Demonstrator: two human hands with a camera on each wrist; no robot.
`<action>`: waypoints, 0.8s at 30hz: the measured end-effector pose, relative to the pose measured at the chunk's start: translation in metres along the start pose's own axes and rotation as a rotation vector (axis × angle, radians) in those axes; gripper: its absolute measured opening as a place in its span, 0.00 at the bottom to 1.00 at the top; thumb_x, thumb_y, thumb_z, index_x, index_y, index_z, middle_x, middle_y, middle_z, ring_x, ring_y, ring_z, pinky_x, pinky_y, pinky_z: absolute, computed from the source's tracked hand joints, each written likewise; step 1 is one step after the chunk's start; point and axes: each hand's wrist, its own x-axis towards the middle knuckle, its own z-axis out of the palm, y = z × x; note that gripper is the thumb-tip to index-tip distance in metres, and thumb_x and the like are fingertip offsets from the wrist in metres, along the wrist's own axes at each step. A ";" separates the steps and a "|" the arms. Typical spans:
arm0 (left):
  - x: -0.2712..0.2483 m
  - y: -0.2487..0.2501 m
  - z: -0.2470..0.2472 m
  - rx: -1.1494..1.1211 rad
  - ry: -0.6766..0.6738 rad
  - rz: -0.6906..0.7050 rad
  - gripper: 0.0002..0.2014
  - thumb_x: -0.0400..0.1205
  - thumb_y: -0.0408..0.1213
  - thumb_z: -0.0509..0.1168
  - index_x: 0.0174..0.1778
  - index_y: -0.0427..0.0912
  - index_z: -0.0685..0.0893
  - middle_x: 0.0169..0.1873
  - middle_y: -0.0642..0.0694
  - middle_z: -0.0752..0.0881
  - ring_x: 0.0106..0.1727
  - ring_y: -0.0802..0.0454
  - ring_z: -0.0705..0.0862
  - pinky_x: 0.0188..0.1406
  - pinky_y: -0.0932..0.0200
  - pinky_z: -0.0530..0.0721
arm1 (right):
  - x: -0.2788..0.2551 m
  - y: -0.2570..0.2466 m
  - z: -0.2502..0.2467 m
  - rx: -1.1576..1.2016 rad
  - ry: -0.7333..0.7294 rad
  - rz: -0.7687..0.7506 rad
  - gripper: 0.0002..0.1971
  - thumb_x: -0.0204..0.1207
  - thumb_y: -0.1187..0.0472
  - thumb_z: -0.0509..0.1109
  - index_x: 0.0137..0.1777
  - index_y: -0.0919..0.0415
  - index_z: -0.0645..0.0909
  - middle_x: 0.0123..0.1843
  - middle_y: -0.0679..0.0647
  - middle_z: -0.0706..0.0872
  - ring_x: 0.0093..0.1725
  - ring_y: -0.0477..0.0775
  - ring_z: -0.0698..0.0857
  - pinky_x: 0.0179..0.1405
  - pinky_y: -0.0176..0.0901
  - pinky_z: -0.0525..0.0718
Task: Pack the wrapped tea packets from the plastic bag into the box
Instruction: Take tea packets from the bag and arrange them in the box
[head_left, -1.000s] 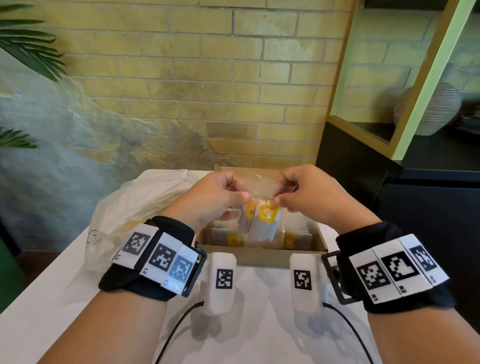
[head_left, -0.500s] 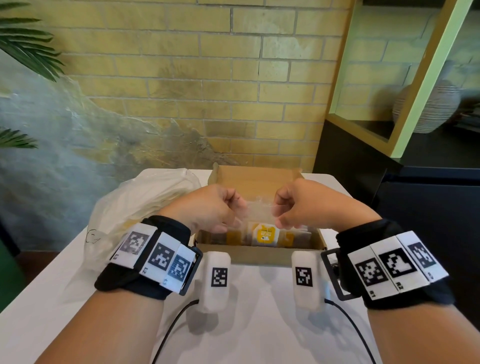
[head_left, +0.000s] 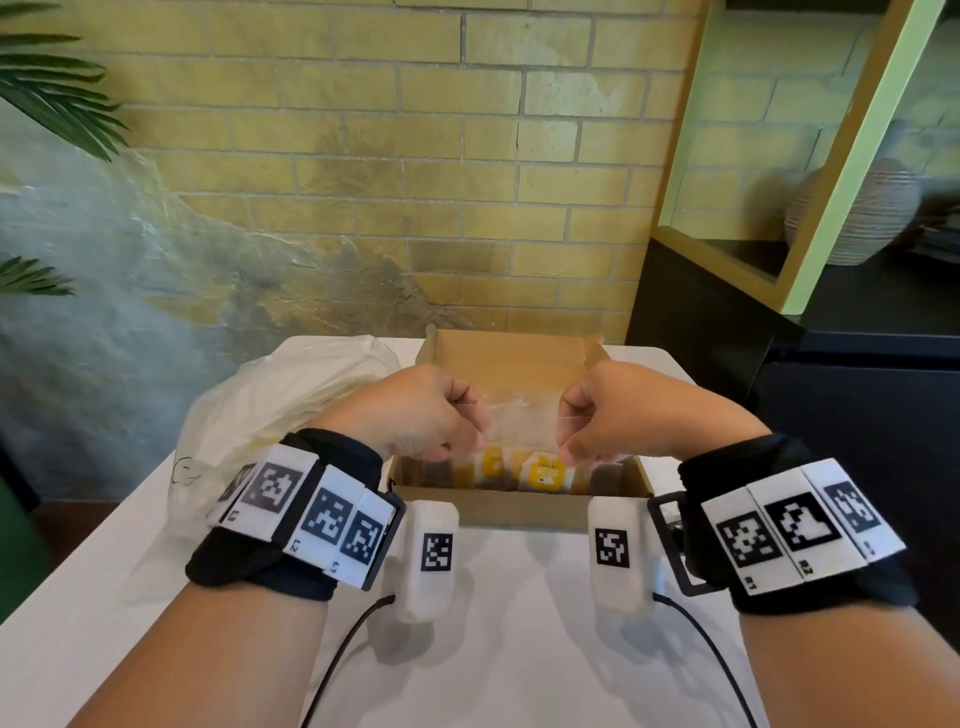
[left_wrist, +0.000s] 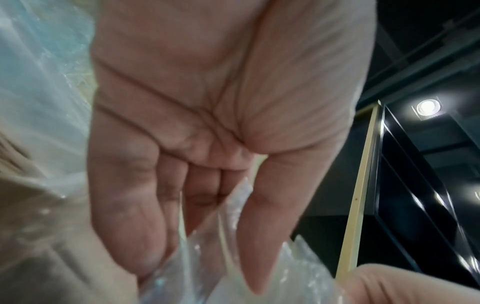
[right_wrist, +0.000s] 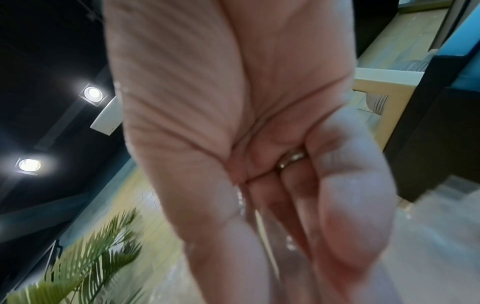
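Over the open cardboard box (head_left: 509, 508), my left hand (head_left: 457, 423) and right hand (head_left: 582, 426) each pinch one side of a small clear plastic bag (head_left: 519, 421), stretched between them. It looks empty. Several wrapped tea packets (head_left: 545, 474) with yellow labels lie in the near part of the box. In the left wrist view the thumb and curled fingers of my left hand (left_wrist: 202, 246) pinch the crinkled clear plastic (left_wrist: 215, 265). The right wrist view shows my right hand (right_wrist: 280, 246) pinching the thin clear film (right_wrist: 270, 259) the same way.
A large crumpled white plastic bag (head_left: 291, 400) lies left of the box on the white table (head_left: 519, 665). Two white tagged devices (head_left: 431, 556) (head_left: 615, 556) with black cables hang below my wrists. A black cabinet (head_left: 753, 353) stands to the right, and a brick wall rises behind.
The yellow-labelled packets that hung inside the clear bag a second ago now lie in the box. My hands have moved lower and apart, pulling the clear plastic wider.
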 end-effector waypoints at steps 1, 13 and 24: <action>0.000 -0.001 0.001 0.032 -0.001 -0.013 0.06 0.74 0.27 0.72 0.41 0.43 0.86 0.39 0.50 0.87 0.43 0.56 0.85 0.44 0.63 0.85 | 0.000 0.000 0.001 -0.015 -0.015 0.010 0.05 0.70 0.64 0.75 0.43 0.65 0.85 0.37 0.55 0.89 0.34 0.46 0.86 0.41 0.40 0.86; -0.001 0.000 -0.002 0.103 0.038 -0.002 0.08 0.72 0.28 0.73 0.34 0.46 0.86 0.29 0.52 0.84 0.30 0.60 0.79 0.29 0.68 0.79 | -0.004 0.000 -0.002 -0.062 -0.017 0.004 0.04 0.69 0.63 0.76 0.42 0.57 0.86 0.39 0.48 0.87 0.40 0.45 0.83 0.41 0.39 0.83; 0.000 -0.003 -0.004 0.222 0.050 -0.051 0.09 0.71 0.29 0.75 0.28 0.47 0.86 0.20 0.54 0.83 0.29 0.58 0.80 0.31 0.66 0.77 | -0.003 0.009 -0.006 -0.098 -0.071 0.056 0.05 0.71 0.67 0.72 0.38 0.56 0.86 0.29 0.46 0.84 0.31 0.40 0.81 0.31 0.31 0.75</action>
